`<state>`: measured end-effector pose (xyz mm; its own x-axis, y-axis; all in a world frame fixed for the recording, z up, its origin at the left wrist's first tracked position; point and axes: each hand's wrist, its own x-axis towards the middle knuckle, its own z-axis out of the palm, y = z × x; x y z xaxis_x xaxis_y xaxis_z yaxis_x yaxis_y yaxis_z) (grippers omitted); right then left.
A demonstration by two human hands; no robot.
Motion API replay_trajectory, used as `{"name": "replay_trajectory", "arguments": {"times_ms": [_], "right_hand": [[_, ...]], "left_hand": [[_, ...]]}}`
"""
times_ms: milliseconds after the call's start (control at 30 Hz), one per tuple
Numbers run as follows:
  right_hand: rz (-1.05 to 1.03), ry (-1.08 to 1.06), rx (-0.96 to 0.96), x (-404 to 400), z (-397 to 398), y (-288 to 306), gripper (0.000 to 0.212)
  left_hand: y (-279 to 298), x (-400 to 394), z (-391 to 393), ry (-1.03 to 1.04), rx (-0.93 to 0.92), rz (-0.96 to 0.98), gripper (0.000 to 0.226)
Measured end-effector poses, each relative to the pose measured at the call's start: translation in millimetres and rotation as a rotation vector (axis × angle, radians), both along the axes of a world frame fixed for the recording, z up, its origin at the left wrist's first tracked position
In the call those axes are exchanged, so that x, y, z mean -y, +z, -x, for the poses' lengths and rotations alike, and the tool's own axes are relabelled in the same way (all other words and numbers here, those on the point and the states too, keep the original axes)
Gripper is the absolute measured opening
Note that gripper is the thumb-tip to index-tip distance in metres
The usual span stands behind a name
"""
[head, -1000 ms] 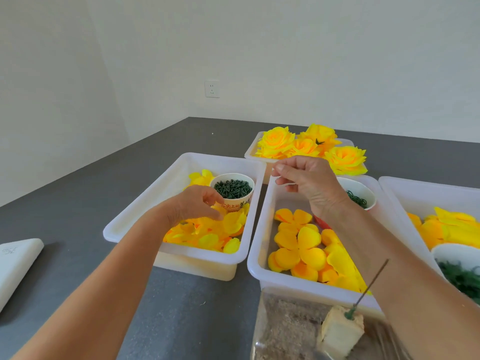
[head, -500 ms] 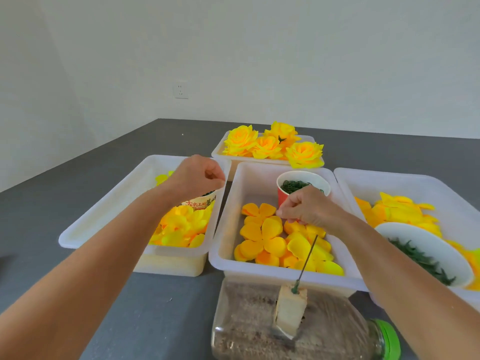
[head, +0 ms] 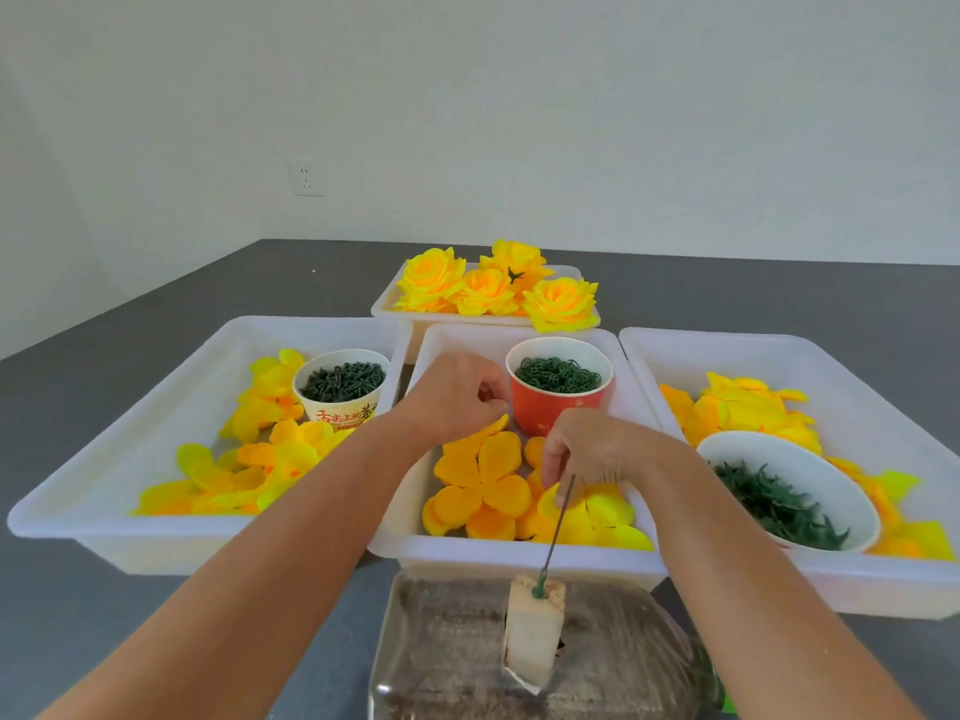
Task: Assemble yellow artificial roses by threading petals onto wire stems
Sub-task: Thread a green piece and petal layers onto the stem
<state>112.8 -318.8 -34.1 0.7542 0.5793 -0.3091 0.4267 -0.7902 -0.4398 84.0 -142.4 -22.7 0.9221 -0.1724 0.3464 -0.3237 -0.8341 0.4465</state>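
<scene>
Petals (head: 480, 478) fill the middle tray (head: 519, 556), which sits at the near edge of the table (head: 93, 397) between two other white trays. Both hands work inside it. The right hand (head: 587, 454) reaches down with curled fingers and seems to pinch a yellow petal piece near the tray's front right corner, though the fingertips are partly hidden. The left hand (head: 454, 394) hovers over the tray's far half, beside the red cup (head: 558, 407) of green rings, its fingers curled together; whether they hold some small part cannot be told.

The wire stem (head: 557, 527) stands tilted and bare in a foam block (head: 534, 631) on a bottle (head: 597, 662) lying at the table's near edge, just before the tray. Nothing is threaded on it yet, so the step in hand looks like picking the first petal layer. The next move probably calls for lifting one piece free of the pile, finding its centre hole, and lowering it over the wire's tip without bending the stem. Finished roses (head: 493, 291) lie in the far tray.
</scene>
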Motion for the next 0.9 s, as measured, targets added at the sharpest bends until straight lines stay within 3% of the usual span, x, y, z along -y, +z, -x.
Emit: {"name": "replay_trajectory", "arguments": {"times_ms": [233,367,467,600,700,800,900], "right_hand": [[-0.551,-0.246,-0.069,-1.1,-0.2,14.6,0.011],[-0.754,-0.383,-0.060,-4.1,0.4,16.3,0.012],[-0.918,-0.446,-0.172,-3.1,0.3,17.7,0.013],[-0.903,-0.371,-0.311,-4.3,2.9,17.8,0.018],[-1.041,-0.327,-0.364,-5.7,5.4,19.4,0.018],[-1.088,-0.388,-0.271,-5.8,4.5,18.4,0.017],[-0.970,-0.431,-0.081,-8.6,2.6,12.4,0.019]], "left_hand": [[3.0,-2.7,1.4,-0.026,-0.149,0.390,0.024],[2.9,-2.2,4.5,-0.123,-0.252,0.388,0.014],[3.2,-5.4,3.0,-0.142,-0.269,0.466,0.016],[3.5,-7.0,3.3,-0.130,-0.259,0.634,0.014],[5.5,-7.3,4.5,-0.197,-0.287,0.690,0.016],[5.3,-6.5,5.8,-0.198,-0.286,0.683,0.019],[3.0,-4.7,6.0,-0.177,-0.249,0.610,0.008]]}}
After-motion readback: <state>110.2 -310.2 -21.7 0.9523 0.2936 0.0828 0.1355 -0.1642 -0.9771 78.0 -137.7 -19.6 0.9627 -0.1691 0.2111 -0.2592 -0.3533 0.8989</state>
